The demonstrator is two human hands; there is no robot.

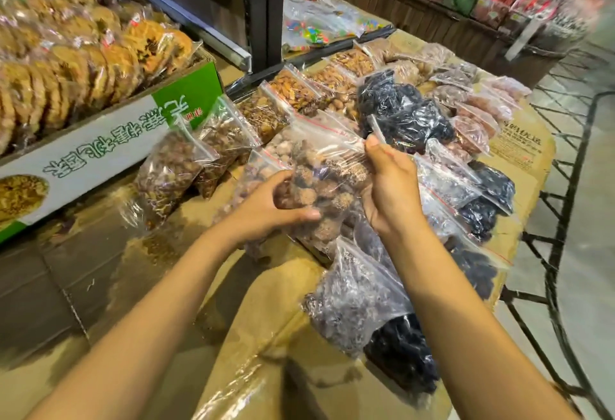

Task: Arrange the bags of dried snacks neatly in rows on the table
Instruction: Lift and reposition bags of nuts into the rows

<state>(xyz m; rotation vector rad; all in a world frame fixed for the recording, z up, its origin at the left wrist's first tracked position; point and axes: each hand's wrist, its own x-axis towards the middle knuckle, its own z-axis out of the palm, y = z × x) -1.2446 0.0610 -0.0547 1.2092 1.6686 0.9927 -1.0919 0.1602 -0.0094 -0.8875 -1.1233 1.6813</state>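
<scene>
A clear zip bag of brown lumpy dried snacks (324, 173) is held between both hands above the table's middle. My left hand (269, 206) curls round its lower left side. My right hand (389, 183) pinches its top right corner. Around it lie several more zip bags: brown nut bags (173, 173) at the left, a row of golden nut bags (299, 90) running back, dark dried-fruit bags (402, 113) behind my right hand, pinkish bags (476, 120) to the right, and a greyish bag (356, 296) in front.
The table is covered with taped cardboard (519, 153). A green and white box (100, 156) of packed round biscuits stands at the left. A black post (263, 10) rises behind the bags. A black wire rack (565, 186) borders the table's right edge.
</scene>
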